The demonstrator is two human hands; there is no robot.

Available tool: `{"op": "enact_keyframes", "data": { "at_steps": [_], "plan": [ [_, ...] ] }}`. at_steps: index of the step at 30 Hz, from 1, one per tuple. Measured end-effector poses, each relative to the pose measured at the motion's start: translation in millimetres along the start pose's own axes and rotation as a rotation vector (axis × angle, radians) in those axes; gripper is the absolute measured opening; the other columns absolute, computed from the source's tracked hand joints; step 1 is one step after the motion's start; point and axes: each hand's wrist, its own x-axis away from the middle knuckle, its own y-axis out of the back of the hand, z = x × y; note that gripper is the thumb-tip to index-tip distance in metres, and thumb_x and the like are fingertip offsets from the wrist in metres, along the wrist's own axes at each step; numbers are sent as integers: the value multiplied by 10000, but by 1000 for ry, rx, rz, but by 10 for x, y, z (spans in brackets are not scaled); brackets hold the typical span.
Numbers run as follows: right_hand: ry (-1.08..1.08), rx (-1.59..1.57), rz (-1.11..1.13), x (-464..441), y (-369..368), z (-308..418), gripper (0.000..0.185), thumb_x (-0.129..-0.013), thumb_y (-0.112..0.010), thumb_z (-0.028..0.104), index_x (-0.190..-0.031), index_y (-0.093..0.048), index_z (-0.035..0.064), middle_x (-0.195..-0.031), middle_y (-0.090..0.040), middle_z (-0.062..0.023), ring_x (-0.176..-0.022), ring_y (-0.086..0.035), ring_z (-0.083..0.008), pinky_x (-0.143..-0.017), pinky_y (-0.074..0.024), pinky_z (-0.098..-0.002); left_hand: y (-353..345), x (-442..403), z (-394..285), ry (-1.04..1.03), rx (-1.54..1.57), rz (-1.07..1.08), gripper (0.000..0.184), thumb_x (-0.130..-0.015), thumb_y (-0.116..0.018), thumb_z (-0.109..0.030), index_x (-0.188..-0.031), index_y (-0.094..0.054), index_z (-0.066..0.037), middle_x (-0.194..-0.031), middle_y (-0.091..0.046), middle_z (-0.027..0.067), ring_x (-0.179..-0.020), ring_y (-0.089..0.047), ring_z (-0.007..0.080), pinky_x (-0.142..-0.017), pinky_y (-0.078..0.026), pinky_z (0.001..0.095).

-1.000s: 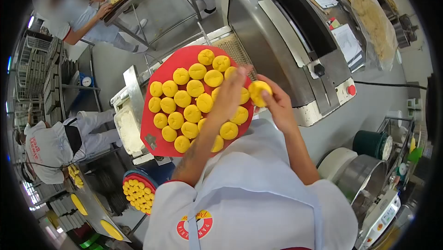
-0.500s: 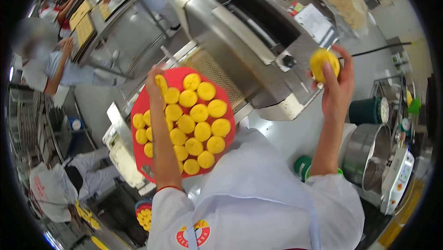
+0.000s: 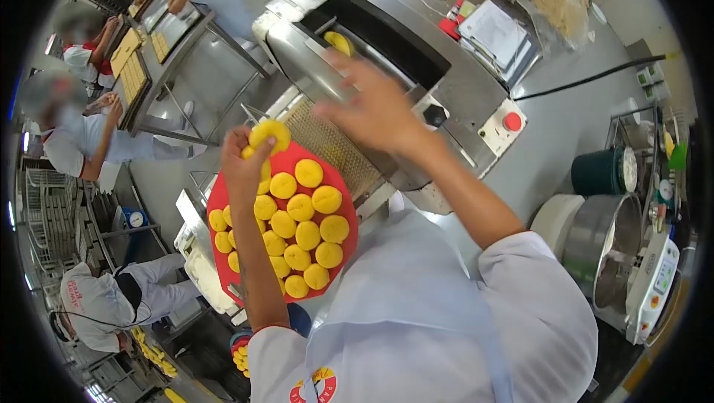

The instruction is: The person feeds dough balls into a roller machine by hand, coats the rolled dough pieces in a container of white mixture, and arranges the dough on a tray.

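Note:
My left hand pinches a round yellow dough piece above the far edge of a red tray. Rows of similar dough rounds lie on that tray, some hidden behind my left forearm. Blurred by motion, my right hand hangs over the front of a steel roller machine, fingers apart and nothing seen in them. Just beyond its fingertips, another yellow dough piece rests in the machine's dark opening, against the roller.
A perforated metal surface slopes between tray and machine. Right of the opening are a black knob and a red button. Clipboards lie behind. Co-workers stand at a table on the left; a steel mixing bowl is at right.
My right hand has swung left from the far right to the machine, and its dough piece now appears to be in the opening. My left hand has lifted a dough piece off the tray.

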Motion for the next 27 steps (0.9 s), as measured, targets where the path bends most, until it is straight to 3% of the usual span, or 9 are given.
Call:
{"op": "enact_keyframes", "data": {
  "at_steps": [3, 6, 10, 12, 15, 18, 23, 25, 27],
  "plan": [
    [-12, -294, 193, 120, 10, 426, 517, -878, -740, 212, -1351, -588, 68, -1101, -685, -89, -854, -652, -153, -713, -528, -277, -394, -59, -976, -89, 169, -60, 241, -933, -706, -201, -1075, -625, -23, -989, -672, 46, -782, -597, 115, -704, -497, 255],
    [-8, -268, -250, -171, 324, 141, 459, -888, -726, 199, -1328, -620, 124, -1094, -697, -96, -790, -641, -135, -718, -533, -271, -430, -60, -1078, 8, 386, -177, 242, -1005, -593, -217, -1149, -631, -27, -1060, -672, 62, -908, -624, 144, -811, -509, 288],
    [118, 450, -102, -249, 758, -482, 500, -895, -698, 309, -1308, -600, 46, -1112, -675, -184, -868, -665, -353, -777, -546, -393, -348, 106, -741, 163, 1111, 84, 289, -1036, -528, -231, -1219, -618, -26, -1121, -658, 79, -1016, -627, 166, -872, -522, 314],
    [138, 669, -115, -160, 821, -472, 553, -892, -701, 369, -1329, -593, 49, -1171, -659, -172, -867, -673, -299, -777, -545, -378, -480, 202, -617, 129, 846, 21, 337, -1049, -498, -269, -1255, -600, -23, -1164, -654, 91, -1038, -632, 177, -899, -523, 330],
    [-230, -165, 147, 228, 669, 211, 515, -885, -715, 344, -1312, -623, 72, -1073, -685, -140, -806, -658, -211, -748, -537, -338, -926, 314, -963, 34, 491, 13, 392, -1051, -500, -292, -1339, -547, -30, -1235, -627, 103, -1106, -617, 193, -982, -488, 336],
    [-241, -368, 205, 295, 384, 335, 451, -885, -719, 304, -1287, -656, 110, -920, -703, -91, -736, -622, -142, -693, -518, -310, -824, 300, -925, 1, 323, -73, 437, -1049, -500, -312, -1389, -518, -38, -1320, -583, 112, -1199, -566, 203, -1049, -434, 337],
    [51, 213, -300, -868, 336, -19, 326, -905, -687, 302, -1145, -710, 82, -834, -723, -102, -731, -672, -172, -673, -518, -332, -378, 431, -119, 40, 224, -271, 493, -1050, -477, -358, -1430, -501, -46, -1468, -503, 126, -1359, -459, 216, -1128, -344, 342],
    [-171, 514, 162, -1165, 339, -202, 575, -887, -659, 449, -1349, -603, 111, -1307, -613, -225, -1122, -654, -312, -980, -473, -494, 98, 575, 246, 174, 80, -253, 505, -1033, -503, -374, -1393, -528, -21, -1460, -503, 155, -1344, -478, 241, -1129, -345, 353],
    [-404, 712, 359, -1152, 311, -83, 409, -897, -693, 267, -1266, -660, 92, -1219, -666, -217, -1035, -687, -321, -926, -514, -444, 596, 759, 624, 279, -132, -254, 527, -1009, -538, -391, -1359, -550, 3, -1423, -527, 181, -1311, -509, 271, -1118, -360, 361]
  ]
}}
